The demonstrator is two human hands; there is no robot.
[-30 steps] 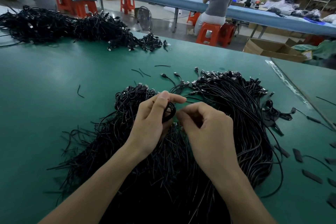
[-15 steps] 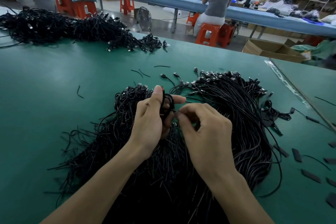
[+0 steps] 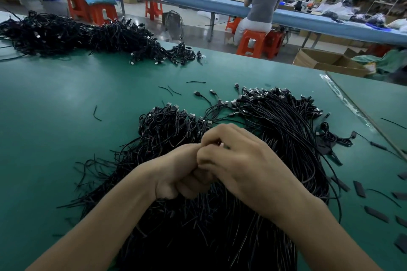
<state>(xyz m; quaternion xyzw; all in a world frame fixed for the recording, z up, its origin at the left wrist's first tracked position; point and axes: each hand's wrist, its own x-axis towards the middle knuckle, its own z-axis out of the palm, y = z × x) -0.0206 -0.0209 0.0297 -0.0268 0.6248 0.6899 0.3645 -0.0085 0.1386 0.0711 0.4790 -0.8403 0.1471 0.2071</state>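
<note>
A big heap of loose black cables [image 3: 284,121] with metal plugs lies on the green table [image 3: 55,121]. Left of it sits a smaller mound of coiled cables [image 3: 167,125]. My left hand [image 3: 176,174] is curled into a fist above the heap, around a small coil of cable that is almost wholly hidden. My right hand [image 3: 248,160] lies against it, its fingertips pinching at the top of the left fist. What the fingertips pinch is mostly covered.
Another long cable heap [image 3: 77,35] runs along the far left of the table. Short black ties [image 3: 97,113] lie scattered ahead, flat black strips [image 3: 359,189] at the right. Beyond the far edge are a cardboard box [image 3: 326,61], orange stools and a seated person [image 3: 262,4].
My left hand turned over and closed into a fist, hiding the coil that showed between its fingers. The right hand moved left and up against it.
</note>
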